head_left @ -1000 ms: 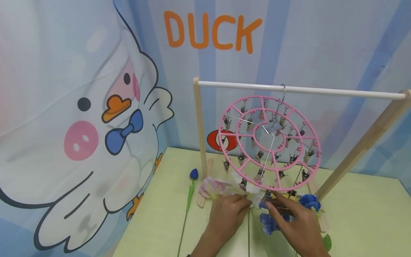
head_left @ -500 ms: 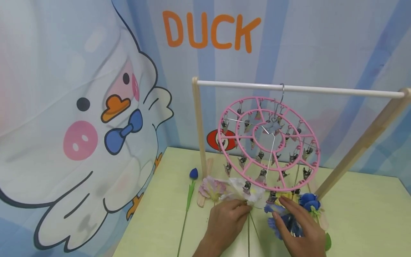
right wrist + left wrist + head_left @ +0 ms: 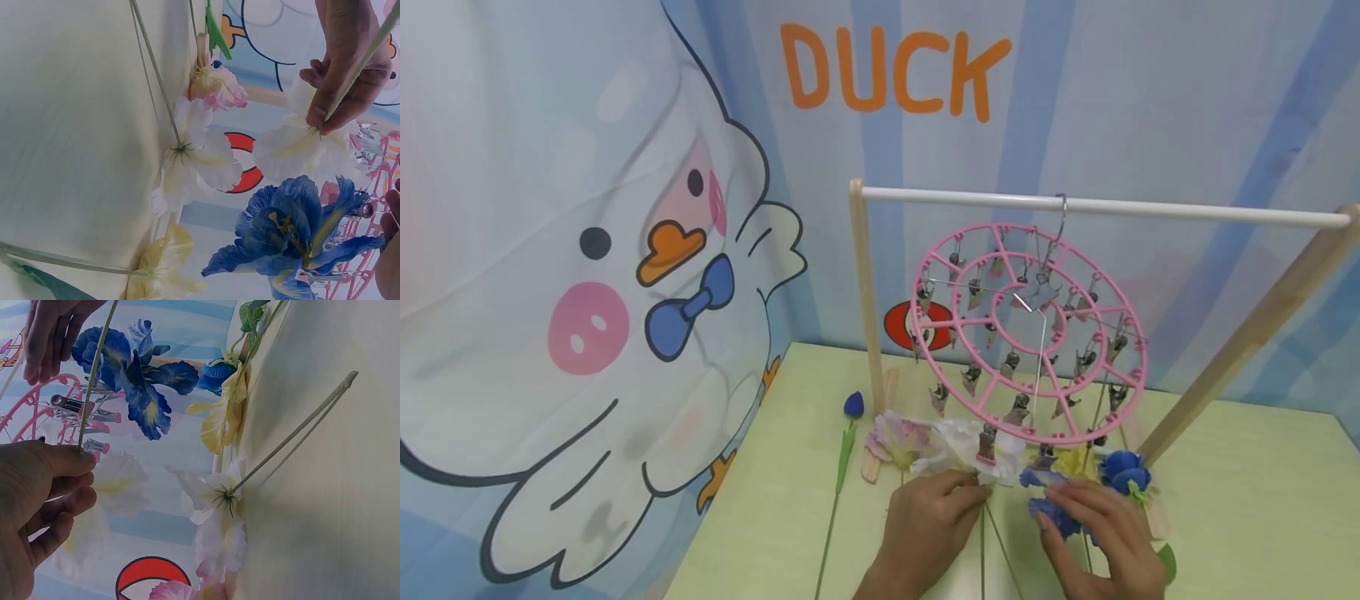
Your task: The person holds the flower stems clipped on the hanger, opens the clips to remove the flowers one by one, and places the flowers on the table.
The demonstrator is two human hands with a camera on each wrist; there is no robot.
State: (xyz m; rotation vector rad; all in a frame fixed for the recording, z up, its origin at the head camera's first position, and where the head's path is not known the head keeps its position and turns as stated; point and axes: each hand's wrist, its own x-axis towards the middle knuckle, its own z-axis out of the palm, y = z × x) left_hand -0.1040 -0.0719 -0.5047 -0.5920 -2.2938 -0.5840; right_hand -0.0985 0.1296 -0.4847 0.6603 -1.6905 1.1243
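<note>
My left hand (image 3: 928,525) pinches the green stem (image 3: 94,381) of a white artificial flower (image 3: 303,156) between thumb and finger, close under the bloom. A metal clip (image 3: 987,446) of the pink round clip hanger (image 3: 1067,440) hangs in front of the white petals in the head view. My right hand (image 3: 1108,533) has loosely bent, parted fingers close to a blue artificial iris (image 3: 281,225) under the hanger's near edge. Clips lie near the iris in the right wrist view. Whether one grips it, I cannot tell.
The hanger hooks onto a white rod (image 3: 1195,214) between wooden posts. On the yellow-green table (image 3: 1247,500) lie a blue tulip (image 3: 853,406), a pink flower (image 3: 895,437), another white flower (image 3: 181,150), a yellow flower (image 3: 225,419) and a blue rose (image 3: 1123,472).
My right hand has drawn a little right and down from the clip it touched at the blue iris. The hanger has turned, its near clips shifting right. My left hand has stayed almost in place.
</note>
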